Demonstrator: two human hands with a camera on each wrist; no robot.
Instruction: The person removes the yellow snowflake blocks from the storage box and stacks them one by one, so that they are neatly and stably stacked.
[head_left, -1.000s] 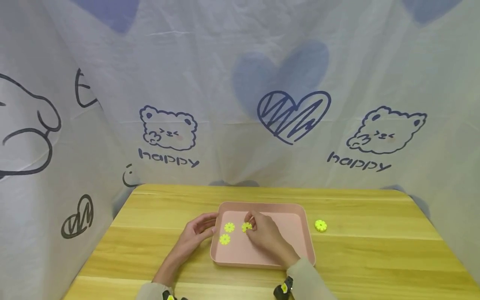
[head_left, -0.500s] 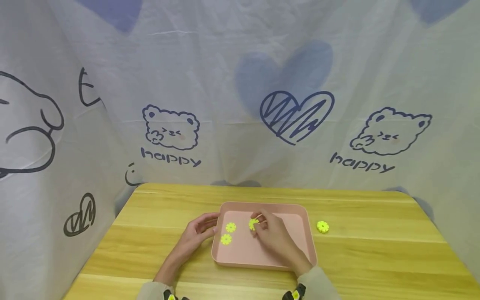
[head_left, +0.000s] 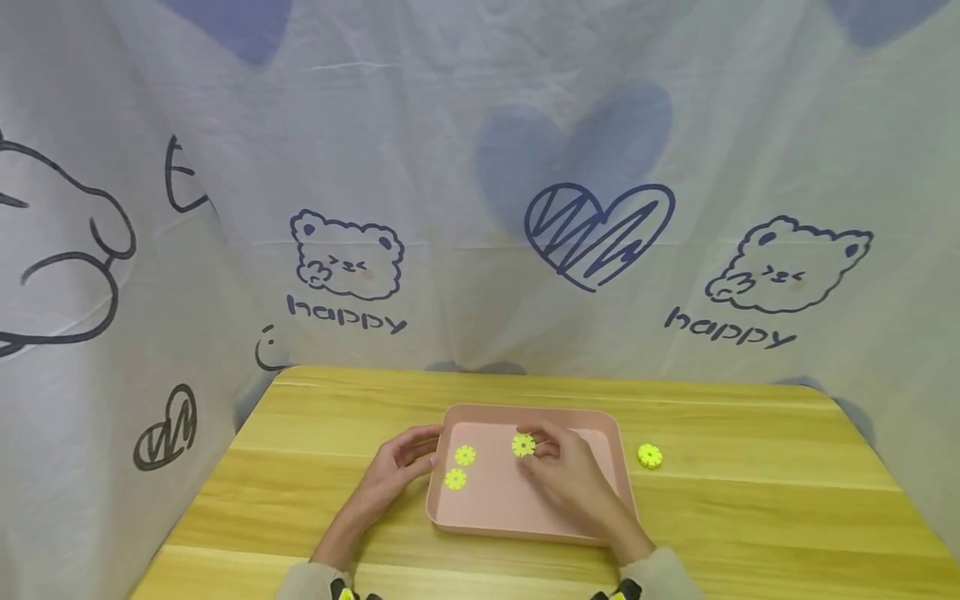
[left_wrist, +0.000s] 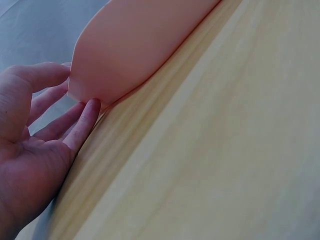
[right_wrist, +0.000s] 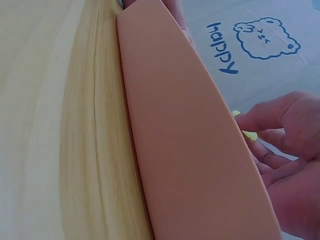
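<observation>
Over the counter [head_left: 750,500], the right hand [head_left: 566,467] has shifted rightward, pinching a yellow disc [head_left: 517,442]; the left hand [head_left: 393,462] touches the tray [head_left: 487,508] with spread fingers [left_wrist: 82,122].

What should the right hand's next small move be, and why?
Perhaps the right hand should carry its pinched yellow piece right, beyond the pink tray: it has been shifting that way, and at least one similar yellow piece lies there on the table.
</observation>
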